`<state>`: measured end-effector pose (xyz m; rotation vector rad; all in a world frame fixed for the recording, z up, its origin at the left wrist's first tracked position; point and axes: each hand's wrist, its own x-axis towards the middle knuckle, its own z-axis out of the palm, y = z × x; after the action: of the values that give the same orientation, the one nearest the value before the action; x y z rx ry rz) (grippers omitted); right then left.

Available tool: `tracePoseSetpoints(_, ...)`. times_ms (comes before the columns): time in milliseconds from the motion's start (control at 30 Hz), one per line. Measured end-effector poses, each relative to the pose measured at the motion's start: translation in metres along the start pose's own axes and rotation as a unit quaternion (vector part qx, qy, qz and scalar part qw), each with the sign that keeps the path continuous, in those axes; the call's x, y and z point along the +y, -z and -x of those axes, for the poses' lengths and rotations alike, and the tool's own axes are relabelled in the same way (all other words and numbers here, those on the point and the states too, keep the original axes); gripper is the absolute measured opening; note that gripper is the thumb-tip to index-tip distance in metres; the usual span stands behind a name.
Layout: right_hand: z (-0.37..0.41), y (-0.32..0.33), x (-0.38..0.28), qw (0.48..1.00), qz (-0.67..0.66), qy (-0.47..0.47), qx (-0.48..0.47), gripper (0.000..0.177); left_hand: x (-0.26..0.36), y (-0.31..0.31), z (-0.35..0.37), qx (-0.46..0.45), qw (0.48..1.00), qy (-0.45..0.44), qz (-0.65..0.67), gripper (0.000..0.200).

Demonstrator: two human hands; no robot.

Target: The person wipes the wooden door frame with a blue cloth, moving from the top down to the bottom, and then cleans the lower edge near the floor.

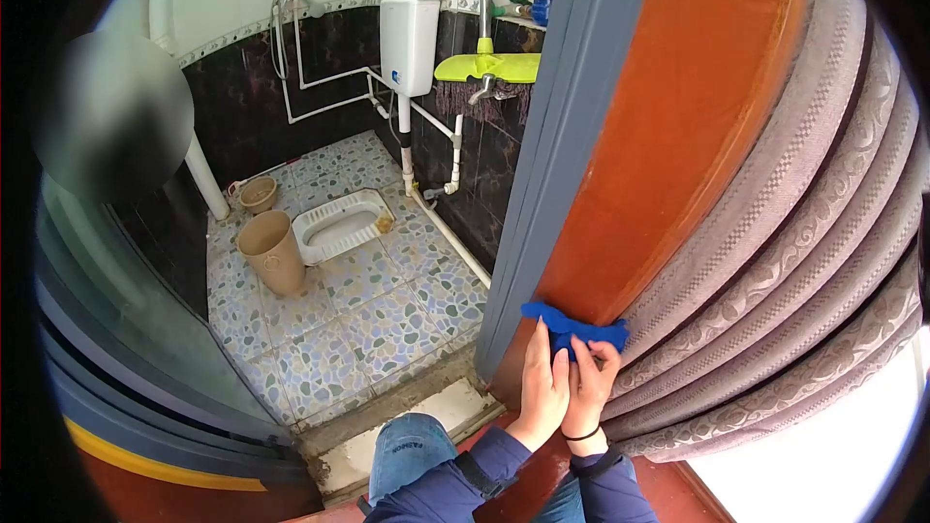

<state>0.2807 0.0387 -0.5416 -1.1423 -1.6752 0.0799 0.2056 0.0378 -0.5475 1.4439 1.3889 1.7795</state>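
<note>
A bunched blue cloth (593, 333) lies against the lower part of the orange-brown wooden panel (659, 126) beside the door frame. My left hand (542, 389) has its fingers pointing up at the cloth's left and lower edge, gripping it. Close against it, my right hand (587, 389) holds the cloth with bent fingers. A dark band circles the right wrist, and both sleeves are dark blue. Part of the cloth is hidden behind my fingers.
Right of the panel hangs a gathered grey-mauve curtain (765, 242). The grey-blue door frame (552, 136) borders a tiled washroom with a squat toilet (339, 226), a beige bucket (273, 254), a small basin (259, 195), a white cistern (408, 46) and a green-headed mop (487, 68). A raised sill (407, 431) crosses the doorway.
</note>
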Motion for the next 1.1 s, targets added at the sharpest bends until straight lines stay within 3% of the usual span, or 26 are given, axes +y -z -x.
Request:
tracePoseSetpoints(200,0.037,-0.012,0.018,0.995,0.008,-0.054,-0.087,0.035,-0.041,-0.005,0.021,-0.039,0.995,0.087,0.002,0.053)
tracePoseSetpoints(367,0.038,-0.01,0.013,0.995,-0.036,-0.045,-0.077,0.038,-0.035,0.0,0.019,-0.083,0.98,0.153,0.093,0.053)
tracePoseSetpoints(600,-0.026,0.012,-0.036,0.998,-0.056,0.024,-0.01,0.038,0.031,0.01,-0.043,-0.066,0.989,-0.042,0.123,0.049)
tracePoseSetpoints(667,-0.058,0.021,-0.061,0.976,-0.216,-0.035,-0.002,0.043,0.068,0.02,-0.073,-0.085,0.981,-0.099,0.145,0.048)
tracePoseSetpoints(700,-0.065,0.021,-0.065,0.976,-0.218,-0.015,0.001,0.046,0.075,0.021,-0.081,-0.084,0.979,-0.113,0.15,0.047)
tracePoseSetpoints(833,-0.062,0.011,-0.054,0.979,-0.202,-0.008,0.012,0.046,0.065,0.016,-0.085,-0.081,0.981,-0.131,0.116,0.048)
tracePoseSetpoints(1100,-0.013,-0.009,-0.01,0.989,-0.127,-0.034,-0.071,0.041,-0.006,0.002,-0.045,-0.059,0.995,-0.044,0.068,0.054)
